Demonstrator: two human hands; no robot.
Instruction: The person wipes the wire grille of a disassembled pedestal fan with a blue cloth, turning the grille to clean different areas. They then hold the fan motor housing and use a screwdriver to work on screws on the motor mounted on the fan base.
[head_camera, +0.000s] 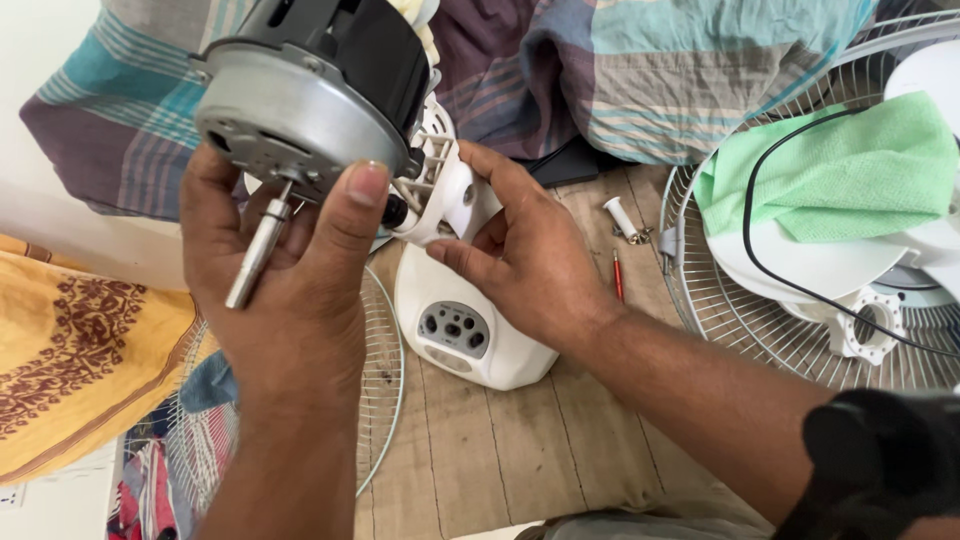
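My left hand (290, 290) clamps the fan motor (300, 100), its shaft (255, 255) between my fingers. My right hand (520, 260) pinches the white bracket (450, 190) above a burlap mat (500, 450).

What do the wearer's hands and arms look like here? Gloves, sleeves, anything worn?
Both hands are bare: no gloves, no rings in view. The left hand and its forearm are uncovered down to the frame's bottom edge. The right hand is also bare, with an uncovered forearm; a black piece, a sleeve or band, covers the arm near the bottom right corner. Fingernails are short. No watch or bracelet shows.
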